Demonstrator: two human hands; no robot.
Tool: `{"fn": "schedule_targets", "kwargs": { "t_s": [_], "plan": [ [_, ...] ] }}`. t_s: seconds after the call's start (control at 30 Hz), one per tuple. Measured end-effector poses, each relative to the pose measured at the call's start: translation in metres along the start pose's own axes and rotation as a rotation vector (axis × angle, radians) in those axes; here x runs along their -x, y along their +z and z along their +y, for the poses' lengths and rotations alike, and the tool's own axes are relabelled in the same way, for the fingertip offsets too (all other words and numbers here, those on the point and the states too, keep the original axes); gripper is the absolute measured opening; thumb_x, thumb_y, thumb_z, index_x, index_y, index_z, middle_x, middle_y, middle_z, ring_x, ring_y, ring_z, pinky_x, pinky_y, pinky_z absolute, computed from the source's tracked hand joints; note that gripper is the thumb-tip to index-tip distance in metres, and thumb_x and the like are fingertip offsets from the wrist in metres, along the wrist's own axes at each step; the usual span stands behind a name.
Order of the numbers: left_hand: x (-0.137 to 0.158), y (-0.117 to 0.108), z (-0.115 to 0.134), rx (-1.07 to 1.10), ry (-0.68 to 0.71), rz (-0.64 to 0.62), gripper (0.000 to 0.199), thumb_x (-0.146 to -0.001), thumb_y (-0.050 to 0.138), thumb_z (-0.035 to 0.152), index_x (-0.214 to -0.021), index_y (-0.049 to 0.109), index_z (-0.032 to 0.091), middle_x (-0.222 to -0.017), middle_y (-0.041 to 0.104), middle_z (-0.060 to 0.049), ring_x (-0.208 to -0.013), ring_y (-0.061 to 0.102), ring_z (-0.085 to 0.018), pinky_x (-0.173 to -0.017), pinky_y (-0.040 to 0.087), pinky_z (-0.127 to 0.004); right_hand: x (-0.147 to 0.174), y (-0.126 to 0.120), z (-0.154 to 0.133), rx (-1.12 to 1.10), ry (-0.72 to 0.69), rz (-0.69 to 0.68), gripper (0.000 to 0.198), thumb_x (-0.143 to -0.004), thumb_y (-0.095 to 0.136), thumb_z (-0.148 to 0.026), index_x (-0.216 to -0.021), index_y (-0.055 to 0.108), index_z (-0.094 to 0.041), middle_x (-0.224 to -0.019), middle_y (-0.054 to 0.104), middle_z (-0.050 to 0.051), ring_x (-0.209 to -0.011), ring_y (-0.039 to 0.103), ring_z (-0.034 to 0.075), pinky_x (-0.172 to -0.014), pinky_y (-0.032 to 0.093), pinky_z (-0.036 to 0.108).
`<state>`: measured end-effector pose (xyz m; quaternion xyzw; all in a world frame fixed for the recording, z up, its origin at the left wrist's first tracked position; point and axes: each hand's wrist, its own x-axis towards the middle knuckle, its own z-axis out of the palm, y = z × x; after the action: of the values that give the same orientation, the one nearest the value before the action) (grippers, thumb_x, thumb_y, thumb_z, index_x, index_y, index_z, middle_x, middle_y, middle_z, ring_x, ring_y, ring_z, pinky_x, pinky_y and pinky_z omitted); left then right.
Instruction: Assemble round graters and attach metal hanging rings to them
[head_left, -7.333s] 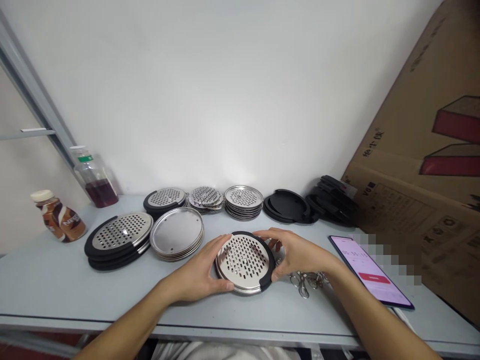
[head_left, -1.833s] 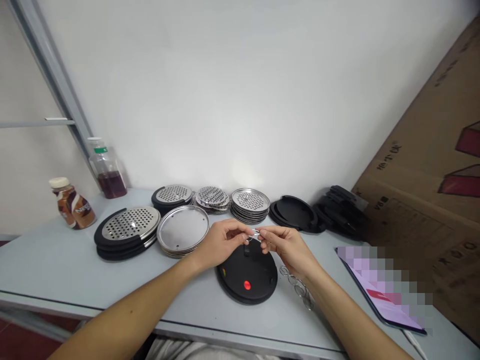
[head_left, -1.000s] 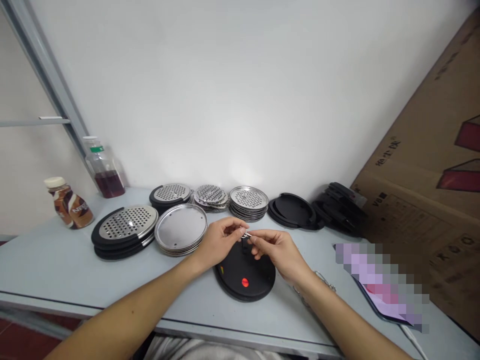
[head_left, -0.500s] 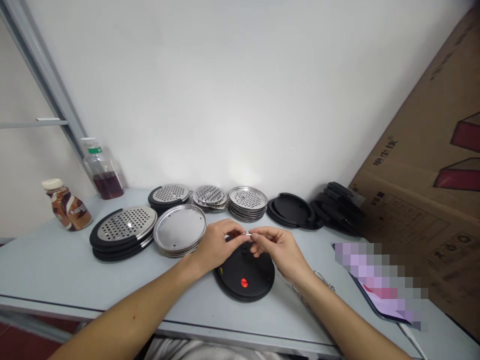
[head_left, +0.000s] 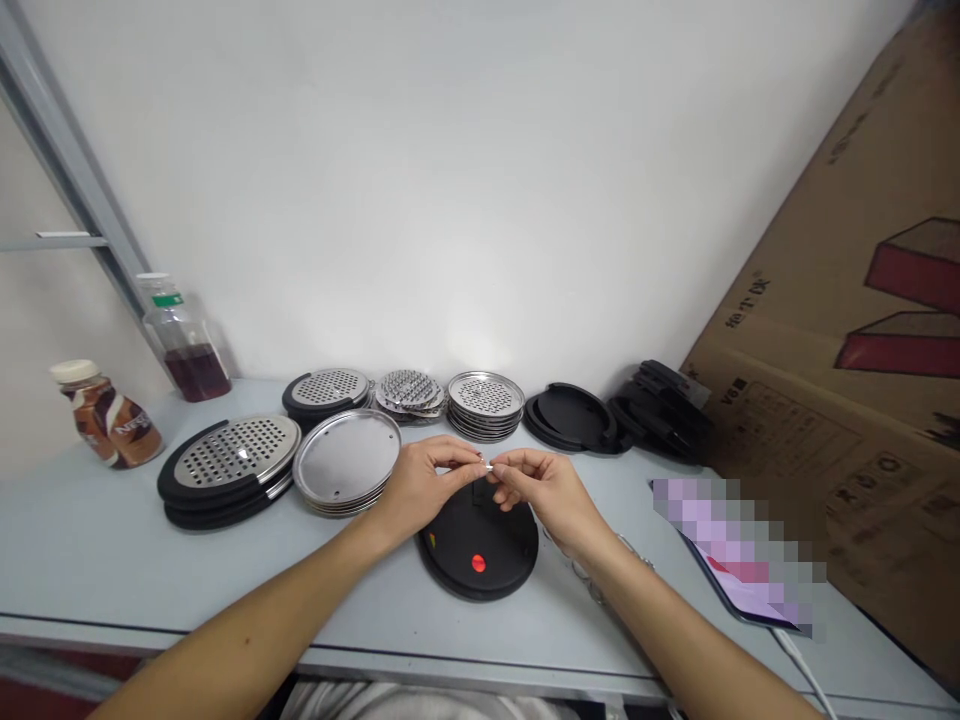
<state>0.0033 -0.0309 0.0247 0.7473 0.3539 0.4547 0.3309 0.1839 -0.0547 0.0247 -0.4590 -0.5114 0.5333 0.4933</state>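
Note:
Fingertips meet above a black round disc (head_left: 491, 575) that bears a red dot and lies on the table (head_left: 360, 610). Between them is a small, shiny metal piece (head_left: 489, 467), too little of it showing to name its kind. My left hand (head_left: 427, 485) pinches it from one side, thumb against forefinger. From the other side my right hand (head_left: 547, 495) pinches it too, with its lower fingers curled. Part of the disc's far edge is hidden behind the hands. Thin metal rings or wire (head_left: 592, 575) lie by my right wrist.
Perforated metal plates in black rims (head_left: 169, 480) and plain metal plates (head_left: 349, 455) are stacked at left. Behind are small grater discs (head_left: 409, 388), rimmed metal discs (head_left: 486, 393) and black rings (head_left: 574, 418). Two bottles (head_left: 120, 425) stand far left; a phone (head_left: 739, 580) and carton (head_left: 817, 430) are right.
The whole view has shifted slightly, so things sit a little further left. Both hands keep their pinch on the small metal piece above the disc.

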Motion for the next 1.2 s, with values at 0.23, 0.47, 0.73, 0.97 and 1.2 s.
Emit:
{"fn": "schedule_targets", "kwargs": {
  "t_s": [0.23, 0.47, 0.73, 0.97, 1.2],
  "plan": [
    [0.0023, 0.0015, 0.0007, -0.096, 0.038, 0.017, 0.021, -0.075, 0.072, 0.023, -0.096, 0.071, 0.022, -0.089, 0.070, -0.002, -0.080, 0.064, -0.016, -0.074, 0.051, -0.026, -0.0004, -0.0007, 0.0011, 0.015, -0.019, 0.015, 0.026, -0.065, 0.077, -0.036, -0.078, 0.072, -0.014, -0.059, 0.066, 0.002, -0.054, 0.058, 0.013, -0.055, 0.050, 0.027],
    [0.0044, 0.0043, -0.0022, -0.102, 0.136, -0.028, 0.025, -0.078, 0.069, 0.015, -0.101, 0.073, 0.026, -0.094, 0.069, -0.002, -0.087, 0.064, -0.016, -0.080, 0.050, -0.026, 0.0006, 0.0003, 0.0012, -0.010, -0.025, 0.008, 0.022, -0.064, 0.078, -0.031, -0.076, 0.072, -0.014, -0.062, 0.068, 0.004, -0.057, 0.060, 0.013, -0.058, 0.050, 0.026],
    [0.0042, 0.0055, -0.0025, -0.082, 0.072, -0.016, 0.019, -0.080, 0.069, 0.021, -0.098, 0.073, 0.024, -0.093, 0.070, -0.003, -0.083, 0.064, -0.016, -0.072, 0.051, -0.024, 0.0020, -0.0005, -0.0005, -0.067, 0.022, -0.018, 0.023, -0.063, 0.079, -0.032, -0.074, 0.070, -0.014, -0.062, 0.068, 0.003, -0.058, 0.062, 0.014, -0.058, 0.050, 0.026],
    [0.0043, 0.0061, -0.0054, -0.114, 0.087, 0.022, 0.020, -0.079, 0.070, 0.024, -0.099, 0.072, 0.023, -0.086, 0.069, -0.002, -0.076, 0.063, -0.014, -0.067, 0.049, -0.023, 0.0018, -0.0029, 0.0022, -0.140, 0.050, -0.074, 0.024, -0.065, 0.079, -0.030, -0.078, 0.069, -0.013, -0.067, 0.068, 0.003, -0.061, 0.063, 0.013, -0.060, 0.051, 0.026],
    [0.0049, 0.0073, -0.0060, -0.011, 0.001, 0.004, 0.021, -0.078, 0.070, 0.027, -0.098, 0.071, 0.020, -0.088, 0.070, -0.004, -0.079, 0.065, -0.016, -0.072, 0.053, -0.026, 0.0029, -0.0029, 0.0004, -0.198, 0.065, -0.090, 0.026, -0.062, 0.080, -0.029, -0.078, 0.069, -0.013, -0.067, 0.068, 0.004, -0.063, 0.064, 0.014, -0.063, 0.051, 0.026]
  ]
}}
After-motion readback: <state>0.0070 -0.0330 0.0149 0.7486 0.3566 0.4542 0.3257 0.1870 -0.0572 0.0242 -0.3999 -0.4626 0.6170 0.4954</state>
